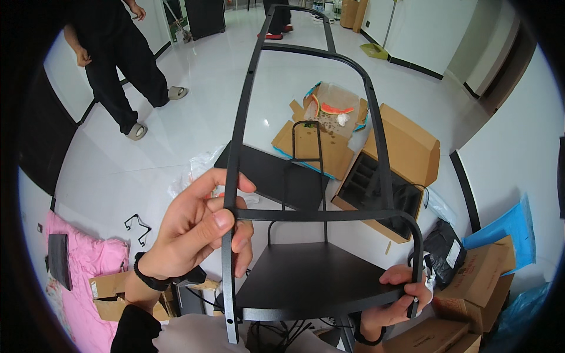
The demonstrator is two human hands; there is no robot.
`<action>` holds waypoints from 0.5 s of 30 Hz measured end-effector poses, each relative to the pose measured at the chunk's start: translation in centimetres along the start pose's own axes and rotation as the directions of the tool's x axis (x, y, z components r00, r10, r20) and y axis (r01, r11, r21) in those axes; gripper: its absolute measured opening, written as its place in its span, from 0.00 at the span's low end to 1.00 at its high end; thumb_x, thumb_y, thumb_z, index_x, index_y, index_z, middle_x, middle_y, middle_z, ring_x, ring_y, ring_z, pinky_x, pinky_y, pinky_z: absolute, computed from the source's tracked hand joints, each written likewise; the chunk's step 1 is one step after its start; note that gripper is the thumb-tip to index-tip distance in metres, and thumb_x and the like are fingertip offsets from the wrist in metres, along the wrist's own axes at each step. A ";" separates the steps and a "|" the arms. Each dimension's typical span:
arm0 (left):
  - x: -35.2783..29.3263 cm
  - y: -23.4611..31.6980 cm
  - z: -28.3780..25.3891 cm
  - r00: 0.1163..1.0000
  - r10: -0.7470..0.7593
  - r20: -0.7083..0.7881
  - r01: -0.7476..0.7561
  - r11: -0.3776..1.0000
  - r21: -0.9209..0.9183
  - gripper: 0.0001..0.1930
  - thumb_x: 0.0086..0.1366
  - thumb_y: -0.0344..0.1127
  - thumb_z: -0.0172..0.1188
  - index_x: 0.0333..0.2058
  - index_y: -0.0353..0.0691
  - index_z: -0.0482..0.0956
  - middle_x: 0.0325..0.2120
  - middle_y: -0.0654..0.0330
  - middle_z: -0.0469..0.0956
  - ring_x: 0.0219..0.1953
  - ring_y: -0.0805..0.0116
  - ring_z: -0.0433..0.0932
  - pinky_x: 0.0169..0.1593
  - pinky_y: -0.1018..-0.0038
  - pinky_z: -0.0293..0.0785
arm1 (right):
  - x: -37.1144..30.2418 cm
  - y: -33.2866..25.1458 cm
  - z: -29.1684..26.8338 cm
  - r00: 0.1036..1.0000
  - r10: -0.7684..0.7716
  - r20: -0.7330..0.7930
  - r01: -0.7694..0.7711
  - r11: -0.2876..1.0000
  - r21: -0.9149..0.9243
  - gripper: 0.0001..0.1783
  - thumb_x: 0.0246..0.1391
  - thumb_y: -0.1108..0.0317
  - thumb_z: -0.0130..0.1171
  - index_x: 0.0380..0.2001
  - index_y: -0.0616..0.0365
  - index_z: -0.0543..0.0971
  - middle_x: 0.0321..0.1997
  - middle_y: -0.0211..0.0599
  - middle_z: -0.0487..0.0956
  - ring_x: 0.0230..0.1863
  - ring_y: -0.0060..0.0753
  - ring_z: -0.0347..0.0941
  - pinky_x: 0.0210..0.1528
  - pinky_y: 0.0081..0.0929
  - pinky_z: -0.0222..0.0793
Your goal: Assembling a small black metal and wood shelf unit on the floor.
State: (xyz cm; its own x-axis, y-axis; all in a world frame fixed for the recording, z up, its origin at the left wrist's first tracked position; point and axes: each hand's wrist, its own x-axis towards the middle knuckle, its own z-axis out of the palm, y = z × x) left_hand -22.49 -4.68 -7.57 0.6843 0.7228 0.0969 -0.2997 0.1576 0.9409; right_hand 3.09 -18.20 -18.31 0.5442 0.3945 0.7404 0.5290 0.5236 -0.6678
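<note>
A black metal tube frame (240, 126) with rounded corners and crossbars rises in front of me, its far end pointing away across the room. My left hand (203, 226) is closed round its left upright, thumb beside the joint of the nearest crossbar. Around the lower end of the frame's right tube, the fingers of my right hand (406, 289) are wrapped. Between my hands sits a black shelf panel (312, 279) with a curved near edge, close to the frame. Behind that panel stands a thinner black tube frame (322, 176), partly hidden by the crossbar.
A black board (268, 173) lies on the white floor beside flattened cardboard (312, 144) with watermelon rinds (336, 110). An opened box (406, 141) holds black foam. Cartons (471, 282) crowd the right, a pink blanket (88, 259) the left. A person (120, 59) stands far left.
</note>
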 end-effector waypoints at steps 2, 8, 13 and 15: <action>-0.1 -0.6 -0.2 1.000 -0.006 -0.007 0.006 1.000 -0.025 0.19 0.75 0.35 0.46 0.58 0.34 0.58 0.24 0.55 0.71 0.23 0.59 0.78 0.28 0.69 0.73 | -0.1 0.0 -0.1 1.000 -0.012 0.008 0.012 1.000 -0.008 0.17 0.68 0.52 0.40 0.38 0.55 0.62 0.27 0.42 0.70 0.25 0.30 0.67 0.33 0.27 0.63; 0.0 -1.5 -0.5 1.000 -0.004 0.007 0.005 0.995 -0.098 0.18 0.75 0.34 0.45 0.59 0.36 0.57 0.25 0.57 0.70 0.24 0.62 0.76 0.29 0.71 0.73 | -0.1 -0.3 0.4 0.998 0.049 -0.031 -0.048 0.998 0.044 0.20 0.66 0.49 0.41 0.37 0.56 0.62 0.29 0.43 0.69 0.28 0.31 0.67 0.35 0.26 0.63; 0.0 -2.1 -0.8 0.997 0.042 0.068 -0.026 0.976 -0.217 0.17 0.76 0.34 0.44 0.59 0.38 0.57 0.26 0.57 0.68 0.26 0.65 0.74 0.31 0.70 0.74 | 0.5 -1.1 1.1 0.991 0.112 -0.072 -0.099 0.982 0.161 0.24 0.64 0.42 0.36 0.36 0.55 0.62 0.29 0.41 0.66 0.28 0.31 0.65 0.34 0.29 0.63; 0.0 -2.0 -0.2 0.997 0.054 0.061 -0.038 0.971 -0.234 0.17 0.76 0.35 0.45 0.59 0.39 0.57 0.26 0.58 0.68 0.27 0.65 0.74 0.32 0.70 0.73 | 1.8 -2.5 0.2 0.996 0.066 0.067 -0.078 0.978 0.192 0.20 0.68 0.48 0.39 0.37 0.56 0.64 0.29 0.42 0.71 0.29 0.31 0.71 0.36 0.28 0.68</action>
State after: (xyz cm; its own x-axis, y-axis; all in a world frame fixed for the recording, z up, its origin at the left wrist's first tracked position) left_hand -22.01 -4.85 -9.55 0.7062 0.6880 0.1670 -0.4730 0.2831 0.8344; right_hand 2.58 -18.63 -15.29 0.5332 0.4782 0.6979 0.3502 0.6262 -0.6966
